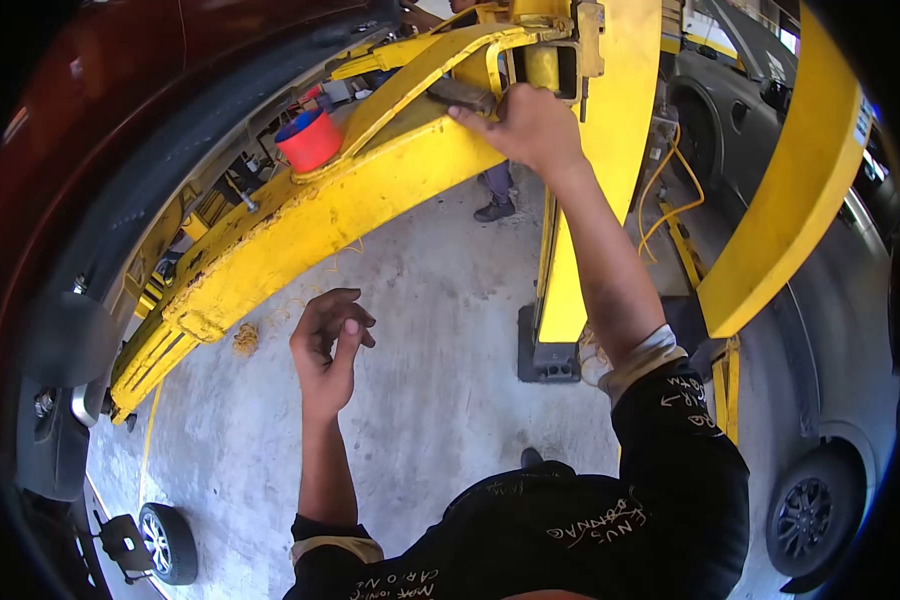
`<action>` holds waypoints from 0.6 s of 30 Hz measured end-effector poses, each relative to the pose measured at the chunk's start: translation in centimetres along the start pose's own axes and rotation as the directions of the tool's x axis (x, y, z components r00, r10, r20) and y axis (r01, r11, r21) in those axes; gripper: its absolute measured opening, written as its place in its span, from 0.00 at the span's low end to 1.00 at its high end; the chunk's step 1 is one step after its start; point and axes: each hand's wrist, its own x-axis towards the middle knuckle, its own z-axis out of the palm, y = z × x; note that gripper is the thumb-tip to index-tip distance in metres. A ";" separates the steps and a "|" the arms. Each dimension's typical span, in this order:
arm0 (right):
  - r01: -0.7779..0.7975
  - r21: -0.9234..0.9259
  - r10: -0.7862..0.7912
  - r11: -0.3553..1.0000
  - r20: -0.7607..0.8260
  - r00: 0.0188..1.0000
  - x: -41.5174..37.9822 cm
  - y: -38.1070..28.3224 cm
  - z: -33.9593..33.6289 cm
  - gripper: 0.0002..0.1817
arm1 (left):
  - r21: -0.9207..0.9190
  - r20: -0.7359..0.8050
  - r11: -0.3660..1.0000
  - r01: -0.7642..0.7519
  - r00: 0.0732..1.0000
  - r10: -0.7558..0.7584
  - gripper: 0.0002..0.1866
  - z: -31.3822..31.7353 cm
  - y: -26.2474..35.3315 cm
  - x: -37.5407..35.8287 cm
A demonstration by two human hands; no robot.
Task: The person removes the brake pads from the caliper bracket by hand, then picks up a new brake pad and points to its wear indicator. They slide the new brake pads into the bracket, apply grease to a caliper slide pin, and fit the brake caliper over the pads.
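Observation:
Up at the yellow lift arm (340,210), my right hand (538,130) is closed at the end of a dark, flat block (460,95) lying on the arm's top, by the post. Its thumb stretches along the near side of the block; the other fingers are partly hidden. My left hand (330,345) hangs in the air below the arm, empty, with fingers loosely bent and thumb apart. A red round cup-like piece (309,140), blue inside, sits on top of the lift arm to the left of my right hand.
The yellow lift post (620,130) rises ahead, with another curved yellow beam (790,200) to its right. A dark red car (100,70) is overhead left; a grey car (840,330) stands right. A wheel (168,543) is at lower left. Another person's shoe (495,210) shows behind the arm.

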 end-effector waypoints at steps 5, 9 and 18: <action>0.110 -0.047 -0.113 0.993 -0.075 0.991 0.1 0.1 0.3 0.46 | -0.064 -0.027 0.997 0.037 0.999 -0.039 0.16 4.3 -1.2 2.7; 0.199 -0.042 -0.203 0.979 -0.188 0.961 0.6 0.9 1.3 0.40 | -0.109 -0.052 0.994 0.030 0.998 -0.036 0.17 7.9 -2.5 5.7; 0.098 0.223 -0.068 0.970 -0.140 0.988 0.1 1.4 1.4 0.34 | -0.455 0.018 0.858 0.239 0.966 -0.259 0.31 15.0 -2.8 13.8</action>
